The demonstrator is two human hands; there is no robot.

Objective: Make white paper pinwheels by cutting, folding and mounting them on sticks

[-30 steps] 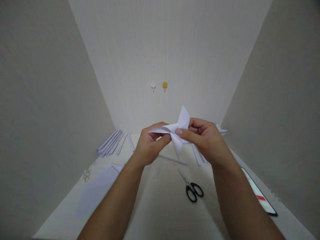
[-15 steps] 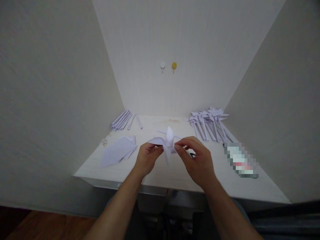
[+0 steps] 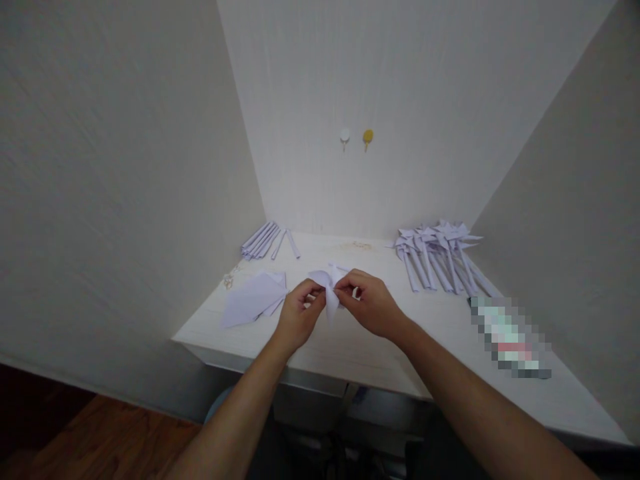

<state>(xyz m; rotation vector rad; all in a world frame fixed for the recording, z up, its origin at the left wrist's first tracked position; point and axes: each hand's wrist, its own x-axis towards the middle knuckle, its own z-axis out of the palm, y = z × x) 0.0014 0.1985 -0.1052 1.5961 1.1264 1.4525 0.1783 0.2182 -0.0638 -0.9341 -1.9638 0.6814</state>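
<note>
The person's left hand (image 3: 303, 310) and right hand (image 3: 373, 303) nearly meet over the white wooden tabletop (image 3: 370, 363), fingertips drawn in on a pale, pinwheel-shaped piece of folded paper (image 3: 331, 303). It sits between them, touching both, neither hand nearer; its longest visible blade points down toward the person, another leftward. From here I can't see its far side or the fingertips behind it, and a pale strip just beyond is half covered. Farther right, white paper pinwheels on rolled sticks (image 3: 435, 257) overlap too much to count; a blurred, pixelated flat object (image 3: 510, 340) lies nearer.
</note>
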